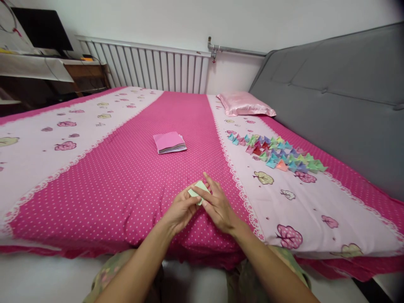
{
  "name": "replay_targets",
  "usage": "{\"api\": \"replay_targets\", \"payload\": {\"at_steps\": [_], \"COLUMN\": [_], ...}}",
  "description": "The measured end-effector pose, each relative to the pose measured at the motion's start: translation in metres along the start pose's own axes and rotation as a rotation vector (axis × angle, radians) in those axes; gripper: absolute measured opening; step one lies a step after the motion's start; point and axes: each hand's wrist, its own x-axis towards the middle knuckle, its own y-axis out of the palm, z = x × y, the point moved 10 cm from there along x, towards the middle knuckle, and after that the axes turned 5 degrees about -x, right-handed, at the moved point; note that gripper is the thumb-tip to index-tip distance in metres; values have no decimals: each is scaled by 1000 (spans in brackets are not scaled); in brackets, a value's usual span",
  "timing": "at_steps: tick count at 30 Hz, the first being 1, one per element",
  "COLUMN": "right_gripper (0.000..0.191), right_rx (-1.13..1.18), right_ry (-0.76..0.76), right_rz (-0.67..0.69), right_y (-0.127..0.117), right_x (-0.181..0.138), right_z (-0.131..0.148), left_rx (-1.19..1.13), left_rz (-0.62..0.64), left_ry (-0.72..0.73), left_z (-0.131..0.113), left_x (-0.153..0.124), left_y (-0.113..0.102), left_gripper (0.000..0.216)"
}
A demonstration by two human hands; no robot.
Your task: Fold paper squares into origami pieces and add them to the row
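Green paper (201, 185) tight between left fingers (191, 201) and right fingers (204, 194), paper stack (169, 142) beyond, folded paper shapes (274, 152) rightward

Pink bed (186, 109) by a pale wall (158, 19)
A white radiator (145, 63) stands behind it, gray padded headboard (331, 92) at right, cloth-covered desk (31, 67) with black monitor (42, 28) at left.

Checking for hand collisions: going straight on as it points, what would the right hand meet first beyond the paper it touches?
Most likely the left hand, opposite it at the pale green paper; the pink-topped paper stack seems farther along that line, though depth is unclear.
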Motion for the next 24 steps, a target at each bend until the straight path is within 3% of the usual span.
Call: {"api": "replay_targets", "payload": {"at_steps": [10, 15, 20, 24], "right_gripper": [42, 49, 17, 17], "right_rx": [8, 206, 405, 614], "right_ry": [171, 263, 328, 427], "right_rz": [-57, -164, -251, -256], "right_y": [-2, -10, -12, -3], "right_x": [0, -1, -3, -6], "right_z": [-21, -35, -47, -60], "left_rx": [165, 219, 275, 378], "left_rz": [-55, -7, 41, 43], "left_ry": [22, 26, 35, 40], "left_z": [8, 8, 8, 9], "left_x": [1, 2, 2, 4], "left_y": [-9, -5, -1, -3], "left_gripper": [44, 47, 48, 42]}}
